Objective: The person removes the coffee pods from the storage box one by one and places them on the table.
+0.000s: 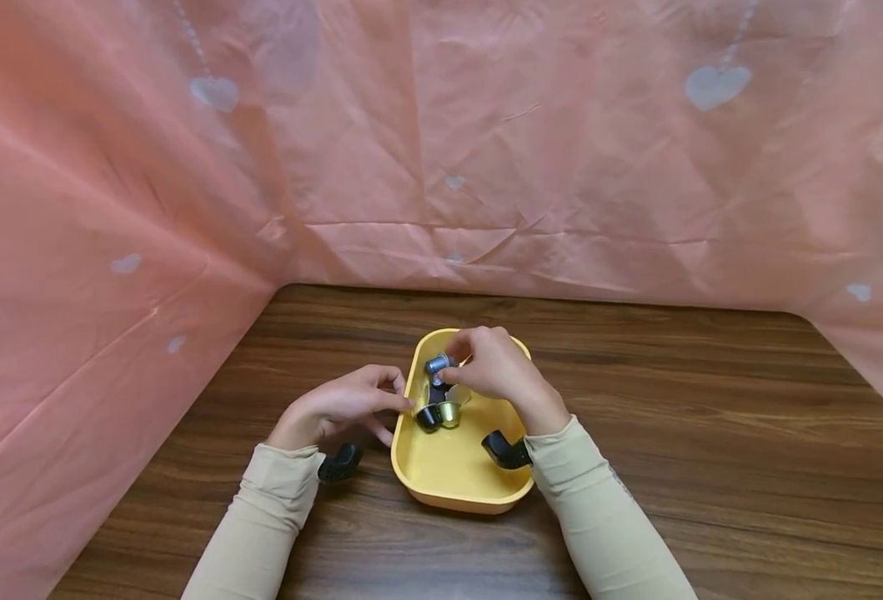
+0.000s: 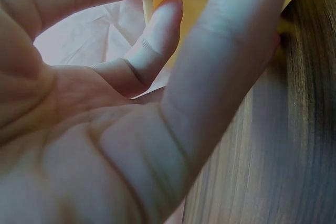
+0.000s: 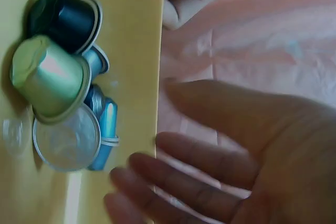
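Observation:
A yellow tray point(image 1: 459, 475) with rounded corners holds several coffee capsules bunched towards its left wall. Among them are a black capsule point(image 3: 63, 19), a pale green one point(image 3: 50, 80) and a blue one point(image 3: 108, 124). A round, see-through piece point(image 3: 68, 139) lies against the green capsule. At the tray's left wall, my left hand point(image 1: 351, 404) holds the rim, a fingertip over the edge and other fingers outside. My right hand point(image 1: 497, 367) hovers over the tray's far part, close to the blue capsules. Its fingers are spread and hold nothing in the right wrist view.
Dark brown wood-grain table point(image 1: 696, 433) extends on both sides of the tray. Pink sheeting point(image 1: 561, 167) printed with hearts hangs behind and at the left. Black wrist mounts point(image 1: 342, 463) sit at both sleeve cuffs.

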A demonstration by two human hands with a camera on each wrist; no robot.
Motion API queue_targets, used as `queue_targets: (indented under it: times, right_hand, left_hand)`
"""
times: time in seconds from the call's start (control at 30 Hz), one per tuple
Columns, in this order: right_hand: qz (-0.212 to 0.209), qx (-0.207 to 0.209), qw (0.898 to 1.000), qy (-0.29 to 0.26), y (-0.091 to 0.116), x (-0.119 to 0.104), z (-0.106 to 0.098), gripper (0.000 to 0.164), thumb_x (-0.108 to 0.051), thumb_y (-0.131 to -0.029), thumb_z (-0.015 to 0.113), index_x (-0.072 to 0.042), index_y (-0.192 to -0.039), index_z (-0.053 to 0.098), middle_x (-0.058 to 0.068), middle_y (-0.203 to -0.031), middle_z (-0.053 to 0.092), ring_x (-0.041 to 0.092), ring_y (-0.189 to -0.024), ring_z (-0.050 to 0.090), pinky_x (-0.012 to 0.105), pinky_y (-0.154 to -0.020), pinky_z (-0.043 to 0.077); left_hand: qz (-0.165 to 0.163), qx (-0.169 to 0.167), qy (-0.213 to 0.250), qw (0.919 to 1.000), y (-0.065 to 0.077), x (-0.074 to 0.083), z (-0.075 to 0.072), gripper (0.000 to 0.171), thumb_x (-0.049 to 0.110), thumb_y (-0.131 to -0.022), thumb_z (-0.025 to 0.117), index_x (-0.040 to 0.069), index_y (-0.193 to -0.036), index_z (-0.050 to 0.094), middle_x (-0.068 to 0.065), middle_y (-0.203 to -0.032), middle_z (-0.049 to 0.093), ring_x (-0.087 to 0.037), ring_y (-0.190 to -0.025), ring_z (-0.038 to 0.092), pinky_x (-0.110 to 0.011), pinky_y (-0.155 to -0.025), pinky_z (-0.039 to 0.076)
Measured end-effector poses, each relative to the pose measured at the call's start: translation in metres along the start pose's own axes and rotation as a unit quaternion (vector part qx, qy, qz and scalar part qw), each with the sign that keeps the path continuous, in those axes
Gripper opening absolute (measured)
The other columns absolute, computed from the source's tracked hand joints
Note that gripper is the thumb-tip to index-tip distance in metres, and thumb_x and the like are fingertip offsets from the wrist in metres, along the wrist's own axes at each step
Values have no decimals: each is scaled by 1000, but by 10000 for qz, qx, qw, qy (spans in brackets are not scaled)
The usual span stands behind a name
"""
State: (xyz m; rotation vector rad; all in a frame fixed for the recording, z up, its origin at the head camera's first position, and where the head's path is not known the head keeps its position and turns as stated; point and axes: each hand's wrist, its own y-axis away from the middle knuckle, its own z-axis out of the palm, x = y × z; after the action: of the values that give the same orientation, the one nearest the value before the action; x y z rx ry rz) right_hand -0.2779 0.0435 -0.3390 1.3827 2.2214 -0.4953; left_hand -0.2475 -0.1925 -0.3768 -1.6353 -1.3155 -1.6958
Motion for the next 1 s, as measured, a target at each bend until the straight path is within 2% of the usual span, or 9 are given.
queue_targets:
  times: [0.1, 0.43, 0.73, 1.0]
  right_hand:
    - [-85, -165, 9995, 252, -2, 4, 2, 34, -28, -90, 86, -8, -116, 80, 9, -114, 81, 25, -109, 74, 40, -94, 62]
    - [-505, -767, 9943, 548, -5, 13, 5, 31, -19, -91, 83, -14, -121, 79, 9, -126, 80, 31, -123, 72, 45, -106, 59]
    - [-310, -807, 9944, 614, -6, 17, 13, 32, -17, -92, 83, -16, -124, 79, 10, -127, 79, 30, -122, 71, 47, -106, 59]
    - [52, -849, 9943, 642, -6, 15, 14, 27, -20, -91, 85, -18, -118, 79, 1, -122, 79, 26, -116, 68, 45, -102, 58]
  left_hand:
    - [17, 24, -19, 10000, 0, 2, 0, 16, 3, -99, 66, 5, -95, 51, -12, -103, 61, -24, -87, 71, -38, -68, 70]
    - [2, 67, -24, 10000, 1, 2, 0, 17, 4, -100, 66, 6, -94, 50, -9, -101, 59, -23, -84, 70, -36, -66, 69]
    - [3, 99, -42, 9999, 0, 0, -2, 16, 5, -99, 66, 6, -94, 51, -9, -100, 59, -23, -79, 71, -35, -64, 69]
    - [50, 112, 14, 9999, 1, 0, -2, 17, 4, -98, 67, 6, -93, 51, -10, -102, 58, -24, -86, 71, -39, -67, 70]
